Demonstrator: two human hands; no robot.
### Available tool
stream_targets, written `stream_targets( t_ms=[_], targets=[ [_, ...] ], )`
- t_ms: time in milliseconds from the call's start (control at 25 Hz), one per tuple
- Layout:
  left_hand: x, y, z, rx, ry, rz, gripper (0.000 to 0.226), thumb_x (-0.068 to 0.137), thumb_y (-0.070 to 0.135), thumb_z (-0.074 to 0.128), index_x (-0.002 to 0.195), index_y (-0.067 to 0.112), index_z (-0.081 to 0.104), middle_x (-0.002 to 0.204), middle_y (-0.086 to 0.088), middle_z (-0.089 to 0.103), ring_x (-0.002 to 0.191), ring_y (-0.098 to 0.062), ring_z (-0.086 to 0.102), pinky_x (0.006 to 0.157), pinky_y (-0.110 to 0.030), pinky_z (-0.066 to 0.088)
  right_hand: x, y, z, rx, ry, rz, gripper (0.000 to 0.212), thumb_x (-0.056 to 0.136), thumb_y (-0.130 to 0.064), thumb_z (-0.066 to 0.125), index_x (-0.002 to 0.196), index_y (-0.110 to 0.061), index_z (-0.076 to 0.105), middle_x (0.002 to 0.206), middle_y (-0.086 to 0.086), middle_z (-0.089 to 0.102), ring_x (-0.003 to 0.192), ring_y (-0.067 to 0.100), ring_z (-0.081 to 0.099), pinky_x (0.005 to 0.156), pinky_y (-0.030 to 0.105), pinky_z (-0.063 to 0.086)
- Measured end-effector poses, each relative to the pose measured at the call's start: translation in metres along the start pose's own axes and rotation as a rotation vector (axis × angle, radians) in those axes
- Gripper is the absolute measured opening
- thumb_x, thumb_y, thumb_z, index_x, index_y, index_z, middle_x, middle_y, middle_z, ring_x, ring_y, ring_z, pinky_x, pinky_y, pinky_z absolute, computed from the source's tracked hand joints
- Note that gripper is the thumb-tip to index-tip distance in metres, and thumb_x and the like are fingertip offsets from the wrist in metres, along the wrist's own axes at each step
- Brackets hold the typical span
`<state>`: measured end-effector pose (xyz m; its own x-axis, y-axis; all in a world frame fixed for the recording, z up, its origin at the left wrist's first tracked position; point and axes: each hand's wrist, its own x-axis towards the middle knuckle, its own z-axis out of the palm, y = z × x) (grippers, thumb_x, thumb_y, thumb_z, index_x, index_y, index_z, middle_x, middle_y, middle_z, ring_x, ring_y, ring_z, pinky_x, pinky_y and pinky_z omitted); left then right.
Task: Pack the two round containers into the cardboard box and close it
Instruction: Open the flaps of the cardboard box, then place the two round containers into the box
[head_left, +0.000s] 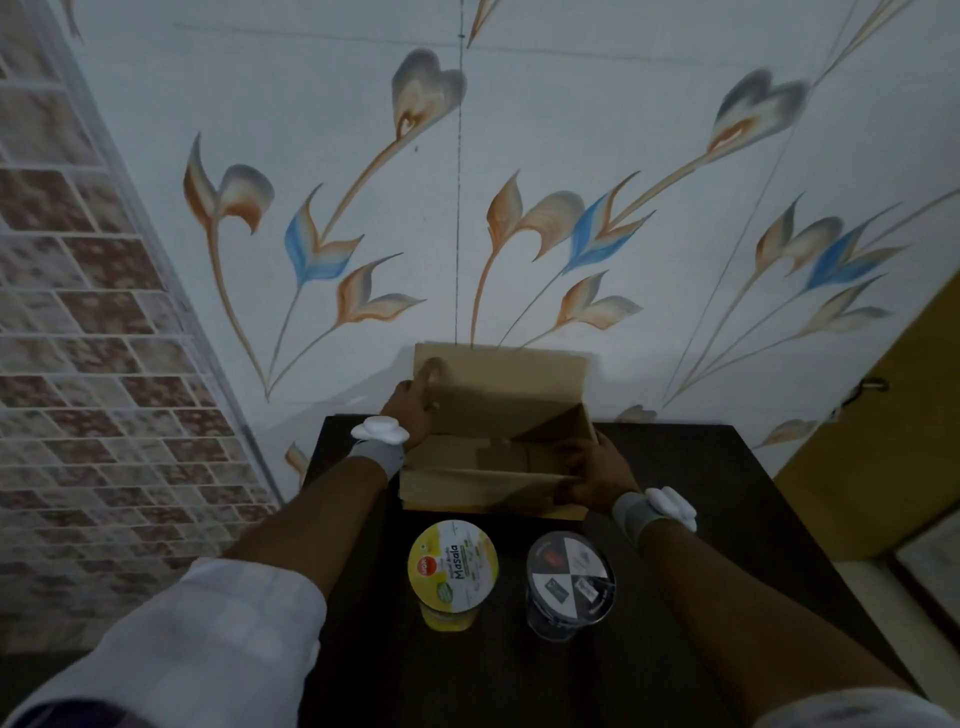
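An open cardboard box (467, 491) stands at the far side of a dark table (727, 545), its back flap raised against the wall. My left hand (413, 410) grips the box's left flap, fingers curled over its edge. At the near right corner my right hand (592, 475) holds the box, with the thumb over the front rim. In front of the box two round containers stand upright side by side: a yellow one with a "Masala" lid (453, 571) on the left and a dark one with a black-and-white lid (570, 579) on the right. The box's inside looks empty.
A wall with painted leaves and flowers (467, 208) rises right behind the table. Brick-patterned tiles (93, 364) cover the left wall. A yellow-brown door or cabinet (883, 441) stands at the right. The table's edges are close on both sides.
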<state>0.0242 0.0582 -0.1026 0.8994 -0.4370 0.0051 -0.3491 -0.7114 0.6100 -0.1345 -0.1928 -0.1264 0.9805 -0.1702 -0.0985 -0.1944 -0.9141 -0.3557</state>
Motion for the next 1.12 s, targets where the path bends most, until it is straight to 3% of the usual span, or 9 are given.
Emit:
stream_targets(
  t_ms=[240, 360, 480, 640, 680, 760, 920, 1040, 1120],
  targets=[
    [0.012, 0.003, 0.012, 0.014, 0.047, -0.076, 0.059, 0.093, 0.015, 0.038, 0.148, 0.021, 0.016, 0.137, -0.026, 0.041, 0.114, -0.044, 0.051, 0.101, -0.053, 0.044, -0.003, 0.004, -0.001, 0.073, 0.004, -0.075, 0.032, 0.063, -0.04, 0.079, 0.08, -0.013, 0.072, 0.151, 0.004, 0.033, 0.138, 0.032, 0.025, 0.111, 0.045, 0.034],
    [0.011, -0.009, 0.016, 0.032, 0.051, -0.077, 0.054, 0.09, 0.008, 0.042, 0.142, 0.013, 0.031, 0.131, -0.027, 0.049, 0.117, -0.041, 0.05, 0.102, -0.048, 0.041, -0.01, 0.005, -0.004, 0.323, 0.101, -0.078, 0.047, 0.066, -0.047, 0.075, 0.104, -0.021, 0.065, 0.157, 0.006, 0.012, 0.139, 0.018, 0.018, 0.114, 0.04, 0.022],
    [0.013, -0.015, 0.023, 0.065, 0.081, -0.106, 0.039, 0.09, 0.008, 0.043, 0.128, 0.008, 0.05, 0.123, -0.024, 0.05, 0.112, -0.037, 0.051, 0.098, -0.042, 0.043, -0.015, 0.006, -0.004, 0.273, 0.098, -0.072, 0.062, 0.062, -0.06, 0.068, 0.116, -0.031, 0.057, 0.159, 0.006, 0.007, 0.144, 0.03, 0.012, 0.116, 0.051, 0.02],
    [0.022, -0.009, 0.022, -0.01, 0.096, -0.201, 0.03, 0.093, 0.0, 0.039, 0.072, 0.008, 0.058, 0.084, -0.001, 0.05, 0.078, -0.015, 0.047, 0.064, -0.004, 0.039, -0.015, 0.004, -0.008, 0.039, 0.002, -0.053, 0.042, 0.068, -0.049, 0.074, 0.097, -0.019, 0.073, 0.158, 0.001, 0.018, 0.135, 0.038, 0.023, 0.112, 0.047, 0.03],
    [0.024, -0.01, 0.022, -0.033, 0.106, -0.191, 0.032, 0.093, -0.001, 0.037, 0.069, 0.006, 0.058, 0.078, 0.0, 0.05, 0.075, -0.015, 0.047, 0.057, -0.006, 0.037, -0.014, 0.005, -0.007, -0.022, -0.009, -0.068, 0.041, 0.069, -0.049, 0.074, 0.094, -0.015, 0.075, 0.156, 0.001, 0.023, 0.133, 0.038, 0.025, 0.11, 0.045, 0.031],
    [0.025, -0.016, 0.023, -0.1, 0.135, -0.16, 0.026, 0.093, 0.001, 0.039, 0.082, 0.0, 0.062, 0.081, -0.004, 0.055, 0.077, -0.018, 0.051, 0.055, -0.016, 0.034, -0.014, 0.006, -0.003, -0.078, -0.018, -0.061, 0.045, 0.07, -0.049, 0.072, 0.094, -0.012, 0.075, 0.151, 0.001, 0.034, 0.131, 0.036, 0.026, 0.108, 0.043, 0.032],
    [0.027, -0.022, 0.024, -0.183, 0.146, -0.137, 0.029, 0.094, -0.002, 0.039, 0.073, 0.01, 0.055, 0.068, 0.006, 0.046, 0.063, 0.0, 0.049, 0.053, -0.006, 0.036, -0.012, 0.008, 0.003, -0.037, 0.036, -0.035, 0.047, 0.067, -0.051, 0.074, 0.09, -0.011, 0.074, 0.139, 0.001, 0.048, 0.128, 0.035, 0.03, 0.106, 0.041, 0.033],
    [0.023, -0.016, 0.021, -0.159, 0.091, -0.138, 0.018, 0.095, 0.004, 0.039, 0.093, 0.005, 0.057, 0.08, -0.003, 0.056, 0.075, -0.018, 0.052, 0.07, -0.025, 0.036, -0.013, 0.008, 0.003, -0.072, 0.015, -0.043, 0.048, 0.067, -0.053, 0.073, 0.092, -0.012, 0.073, 0.138, 0.002, 0.049, 0.126, 0.038, 0.031, 0.105, 0.042, 0.034],
    [0.018, -0.014, 0.017, -0.083, 0.0, -0.156, 0.024, 0.094, 0.018, 0.043, 0.114, 0.007, 0.052, 0.107, -0.018, 0.059, 0.097, -0.034, 0.056, 0.082, -0.037, 0.041, -0.013, 0.006, -0.001, -0.12, -0.027, -0.044, 0.05, 0.067, -0.054, 0.072, 0.096, -0.013, 0.072, 0.141, 0.003, 0.045, 0.129, 0.041, 0.028, 0.108, 0.045, 0.032]
  ],
)
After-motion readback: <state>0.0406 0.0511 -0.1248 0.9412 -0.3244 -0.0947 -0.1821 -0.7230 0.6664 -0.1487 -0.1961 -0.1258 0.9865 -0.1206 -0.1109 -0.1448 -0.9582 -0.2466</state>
